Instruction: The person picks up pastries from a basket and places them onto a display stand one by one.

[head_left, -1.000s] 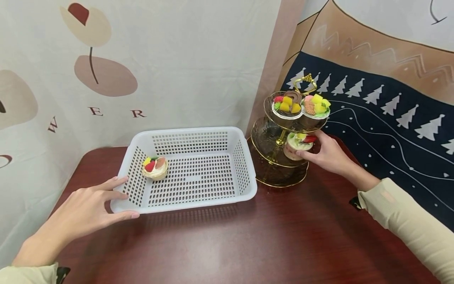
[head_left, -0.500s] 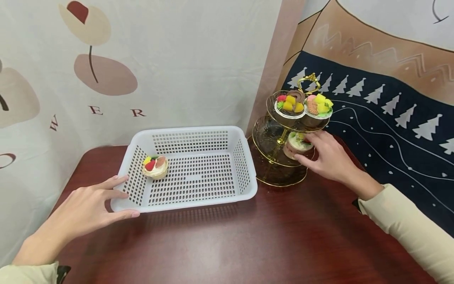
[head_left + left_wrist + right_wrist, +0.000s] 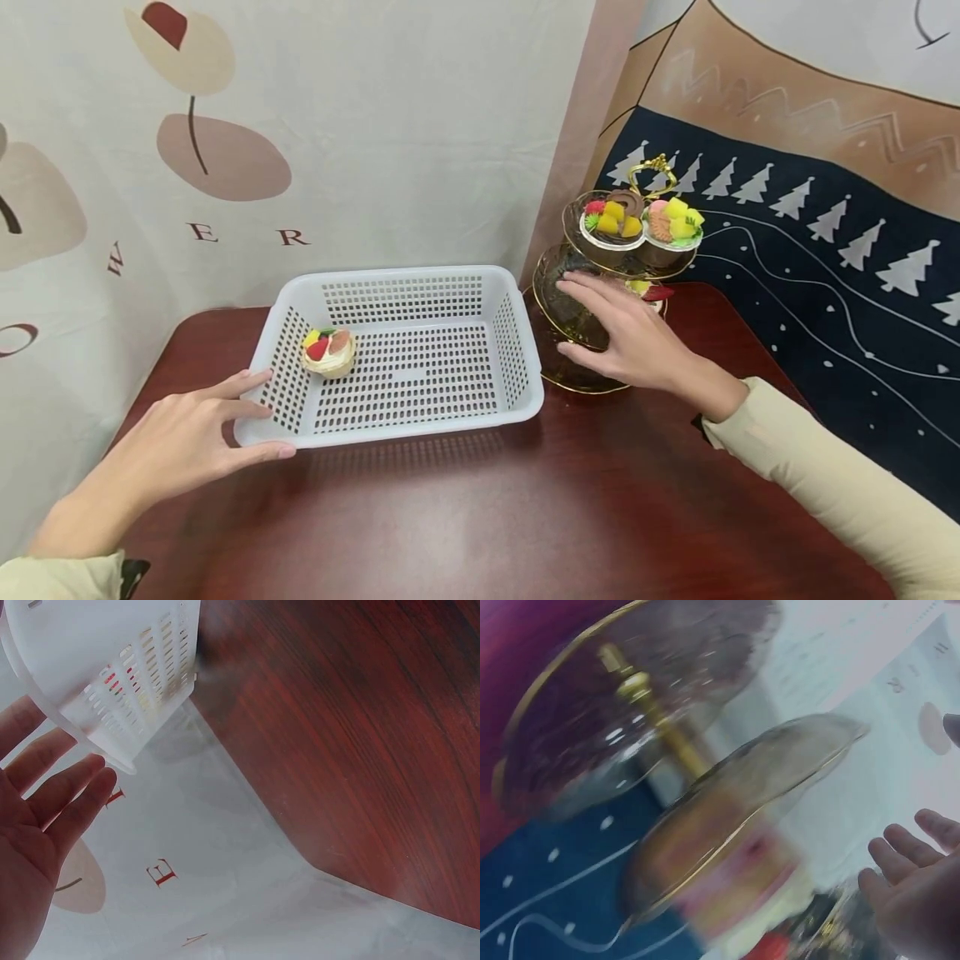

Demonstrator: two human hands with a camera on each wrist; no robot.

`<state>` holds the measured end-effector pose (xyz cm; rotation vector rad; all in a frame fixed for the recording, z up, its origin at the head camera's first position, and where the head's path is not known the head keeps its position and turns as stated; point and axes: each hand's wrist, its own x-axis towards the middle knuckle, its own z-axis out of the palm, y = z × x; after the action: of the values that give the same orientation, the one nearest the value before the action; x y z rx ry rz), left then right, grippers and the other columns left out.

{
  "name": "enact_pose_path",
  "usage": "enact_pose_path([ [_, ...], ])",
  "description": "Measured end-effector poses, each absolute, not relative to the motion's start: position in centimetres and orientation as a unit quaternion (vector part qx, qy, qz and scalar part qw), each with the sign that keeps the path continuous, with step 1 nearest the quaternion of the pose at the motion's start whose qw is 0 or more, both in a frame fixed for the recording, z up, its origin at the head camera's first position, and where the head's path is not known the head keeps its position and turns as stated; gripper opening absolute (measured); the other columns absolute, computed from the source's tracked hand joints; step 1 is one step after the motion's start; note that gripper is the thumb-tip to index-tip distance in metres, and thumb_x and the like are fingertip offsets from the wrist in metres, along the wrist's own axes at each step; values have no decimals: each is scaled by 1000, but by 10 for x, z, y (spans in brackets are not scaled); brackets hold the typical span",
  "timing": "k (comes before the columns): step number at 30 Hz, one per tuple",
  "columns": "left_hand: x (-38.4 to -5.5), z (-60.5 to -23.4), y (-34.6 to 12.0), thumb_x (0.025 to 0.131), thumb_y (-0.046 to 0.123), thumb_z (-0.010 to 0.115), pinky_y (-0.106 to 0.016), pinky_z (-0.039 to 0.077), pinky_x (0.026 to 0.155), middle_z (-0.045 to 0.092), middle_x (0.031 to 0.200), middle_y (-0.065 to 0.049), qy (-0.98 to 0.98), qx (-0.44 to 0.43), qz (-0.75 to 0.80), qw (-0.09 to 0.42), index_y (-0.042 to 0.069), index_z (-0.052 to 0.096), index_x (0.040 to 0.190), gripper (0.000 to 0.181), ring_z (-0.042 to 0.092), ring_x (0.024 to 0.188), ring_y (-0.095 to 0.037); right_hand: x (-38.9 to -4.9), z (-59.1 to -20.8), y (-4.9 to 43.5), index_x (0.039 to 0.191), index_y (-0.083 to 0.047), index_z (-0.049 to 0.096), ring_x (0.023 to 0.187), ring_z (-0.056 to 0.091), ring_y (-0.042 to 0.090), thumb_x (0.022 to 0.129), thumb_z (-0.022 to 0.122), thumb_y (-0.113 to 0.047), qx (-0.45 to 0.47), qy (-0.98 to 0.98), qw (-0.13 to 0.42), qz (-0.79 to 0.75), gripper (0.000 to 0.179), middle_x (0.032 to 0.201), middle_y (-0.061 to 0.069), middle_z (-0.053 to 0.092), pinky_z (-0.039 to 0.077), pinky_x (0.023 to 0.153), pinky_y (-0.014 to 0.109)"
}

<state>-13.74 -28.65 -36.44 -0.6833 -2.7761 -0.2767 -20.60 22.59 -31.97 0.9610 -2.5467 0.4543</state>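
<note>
My left hand (image 3: 172, 442) rests at the near left corner of a white perforated plastic basket (image 3: 405, 272), its fingers extended against the rim, as the left wrist view also shows. Inside the basket, toward the left, is a fruit-topped tart (image 3: 330, 357). My right hand (image 3: 637, 337) holds nothing and is spread in front of a gold-rimmed tiered stand (image 3: 555, 292). Behind it, on the middle tier, sits a layered cake (image 3: 654, 293) with fruit on top, mostly hidden in the head view. The right wrist view shows this cake (image 3: 739, 889) blurred, apart from my fingers (image 3: 892, 859).
On the stand's top tier are a chocolate cupcake (image 3: 611, 233) with yellow fruit and another fruit-topped cupcake (image 3: 672, 233). The stand is close to the basket's right end. Printed cloths (image 3: 405, 125) hang behind the dark red table (image 3: 450, 517).
My right hand has let go of the layered cake and moved left, away from it. The cake stays on the middle tier. The left hand and basket have not moved.
</note>
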Motion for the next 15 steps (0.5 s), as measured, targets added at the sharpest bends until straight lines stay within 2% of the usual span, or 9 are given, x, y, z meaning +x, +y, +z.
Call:
enact_pose_path([
  [5,-137,-364,-288,63,66,83,-37,43,56,65,129,-9,-960,-229,-92,129,21,80,88,52,59,69,-13,-218,-315,188,148,-13,46,138,44,25,84,79,-39,341,-900,136,237,78,150,7,47,37,107,52],
  [11,-137,-363,-287,63,66,82,-36,43,57,65,131,-7,-961,-227,-94,124,21,80,90,52,55,64,-7,-236,-307,143,150,-10,43,131,51,22,83,81,-34,357,-869,86,332,81,147,5,51,37,108,45],
  [15,-137,-362,-286,64,66,82,-37,44,57,64,131,-7,-962,-226,-97,121,21,80,90,52,59,68,-10,-245,-303,120,151,-12,40,130,53,19,82,82,-30,367,-850,37,375,83,151,4,47,37,109,38],
])
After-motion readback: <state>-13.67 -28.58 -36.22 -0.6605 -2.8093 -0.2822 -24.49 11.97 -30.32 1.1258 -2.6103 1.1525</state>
